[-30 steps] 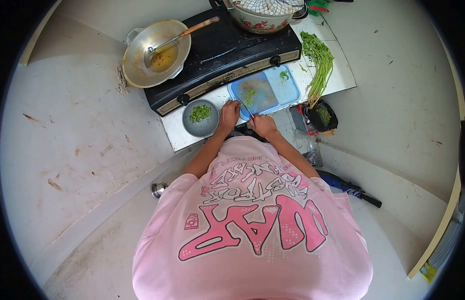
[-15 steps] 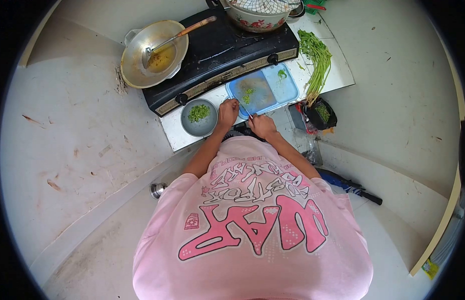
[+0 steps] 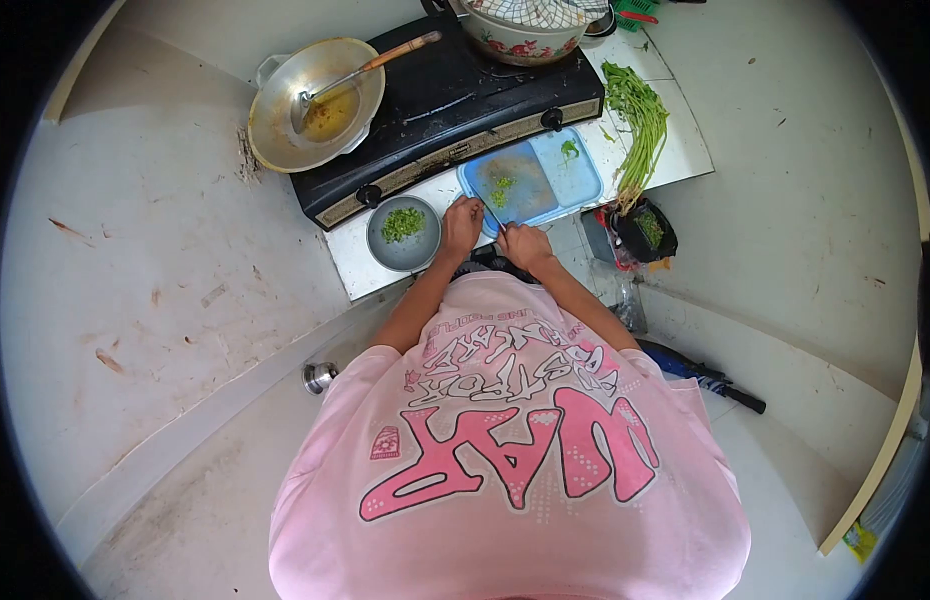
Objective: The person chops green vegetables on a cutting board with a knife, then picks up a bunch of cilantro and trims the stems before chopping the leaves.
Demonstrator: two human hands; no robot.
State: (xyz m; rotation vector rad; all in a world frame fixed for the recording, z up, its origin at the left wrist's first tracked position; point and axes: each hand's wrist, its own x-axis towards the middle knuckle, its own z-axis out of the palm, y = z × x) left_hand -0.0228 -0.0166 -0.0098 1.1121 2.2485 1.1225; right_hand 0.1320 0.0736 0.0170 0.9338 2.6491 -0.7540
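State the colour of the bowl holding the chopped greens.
The bowl is grey, seen best in the head view.

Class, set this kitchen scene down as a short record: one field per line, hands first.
Left hand: by the blue board's edge, near the knife; grip unclear
Right hand: holding the knife
Grey bowl: chopped greens inside
Blue board: more chopped greens
Stove: wok with ladle at left, floral pot at right
Counter: leafy stalks, right of board
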